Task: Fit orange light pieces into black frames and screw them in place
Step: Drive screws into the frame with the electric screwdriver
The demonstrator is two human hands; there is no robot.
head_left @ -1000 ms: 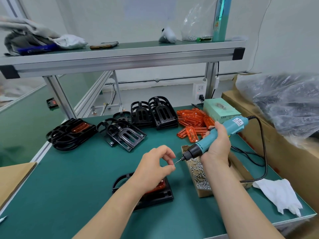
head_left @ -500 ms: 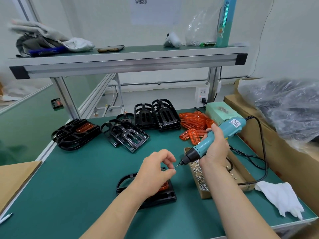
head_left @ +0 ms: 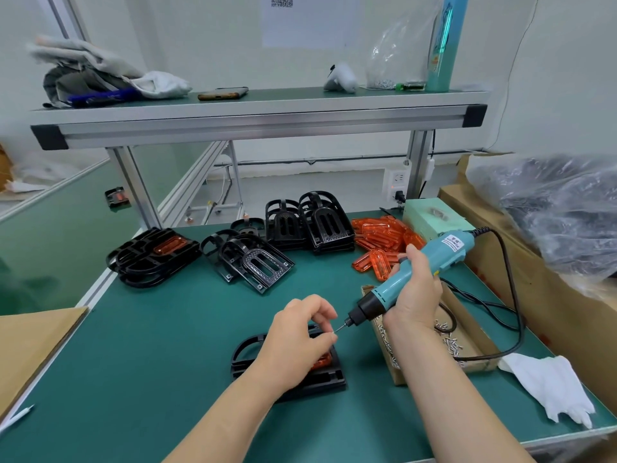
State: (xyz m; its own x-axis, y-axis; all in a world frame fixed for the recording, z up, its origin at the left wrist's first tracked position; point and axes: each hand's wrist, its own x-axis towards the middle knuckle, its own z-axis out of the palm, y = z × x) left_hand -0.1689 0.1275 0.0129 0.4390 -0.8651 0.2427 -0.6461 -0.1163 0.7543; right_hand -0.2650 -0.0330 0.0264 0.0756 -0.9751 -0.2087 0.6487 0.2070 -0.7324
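Observation:
A black frame [head_left: 247, 352] with an orange light piece [head_left: 322, 361] in it lies on the green table, partly hidden under my left hand [head_left: 297, 335]. That hand hovers over it and pinches a small screw [head_left: 334, 334] at the tip of the teal electric screwdriver [head_left: 394, 282], which my right hand [head_left: 414, 295] grips at a slant. A pile of loose orange light pieces [head_left: 380, 240] lies behind the screwdriver. Empty black frames [head_left: 253, 262] and upright stacked frames [head_left: 310, 225] sit further back.
A cardboard box of screws [head_left: 467, 332] stands right of the frame, with the screwdriver's black cable [head_left: 514, 295] looping over it. A white glove [head_left: 551, 385] lies at the right front. Finished frames [head_left: 150, 259] sit at the left. A shelf [head_left: 260, 118] spans overhead.
The camera has tilted up slightly, so the scene sits lower in view. Both hands keep the same hold, the screw staying at the driver's tip.

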